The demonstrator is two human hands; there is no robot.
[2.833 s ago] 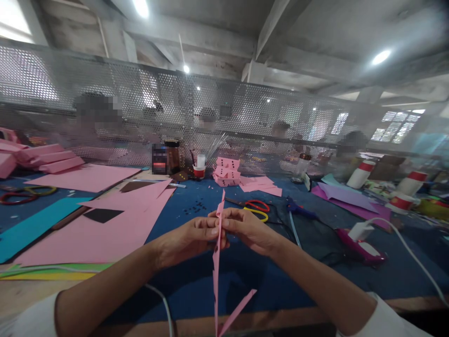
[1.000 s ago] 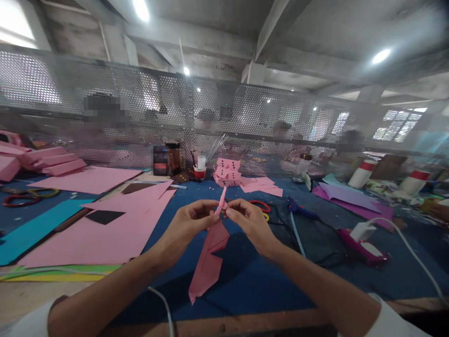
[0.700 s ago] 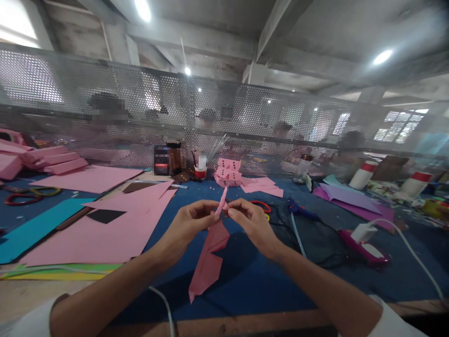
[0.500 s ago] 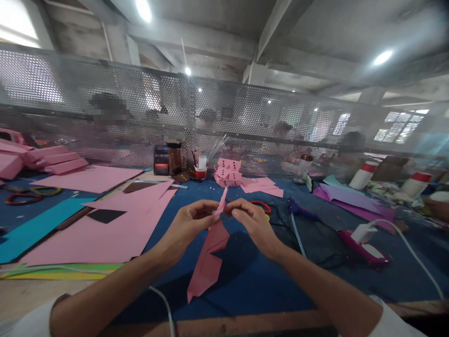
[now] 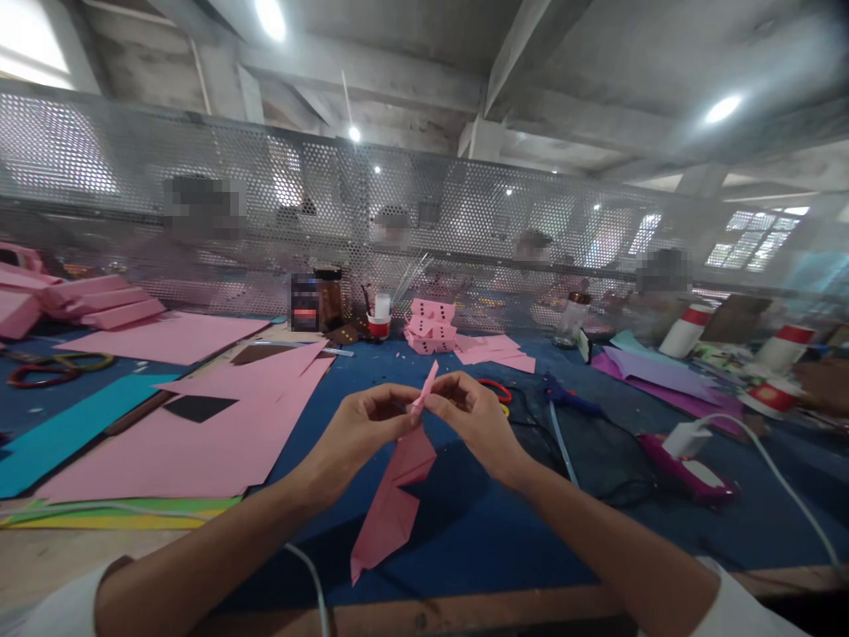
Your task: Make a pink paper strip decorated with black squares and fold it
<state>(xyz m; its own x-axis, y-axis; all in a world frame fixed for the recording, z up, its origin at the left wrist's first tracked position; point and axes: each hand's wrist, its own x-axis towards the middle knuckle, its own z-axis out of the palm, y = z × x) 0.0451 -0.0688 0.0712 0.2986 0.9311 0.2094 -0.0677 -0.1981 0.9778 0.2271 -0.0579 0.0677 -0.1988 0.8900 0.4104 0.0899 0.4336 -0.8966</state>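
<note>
Between my hands is a cut, folded piece of pink paper (image 5: 391, 522), held above the blue table. Its narrow upper end points up past my fingers, and the wider notched part hangs down toward me. My left hand (image 5: 371, 420) is closed in a pinch on the paper just below that narrow end. My right hand (image 5: 474, 416) pinches the same end from the other side, with thumb and forefinger touching it. The fingertips partly cover the fold.
On the left lie pink sheets (image 5: 199, 451), a teal strip (image 5: 72, 433) and scissors (image 5: 59, 367). Pink dotted pieces (image 5: 431, 326) stand ahead. To the right are a blue glue gun (image 5: 574, 395), a magenta power strip (image 5: 690, 469) with a white cable, and purple sheets (image 5: 669, 376).
My right fingers have moved left onto the paper's upper end and now pinch it. That end leans further right, and the hanging lower tip has shifted slightly down and left.
</note>
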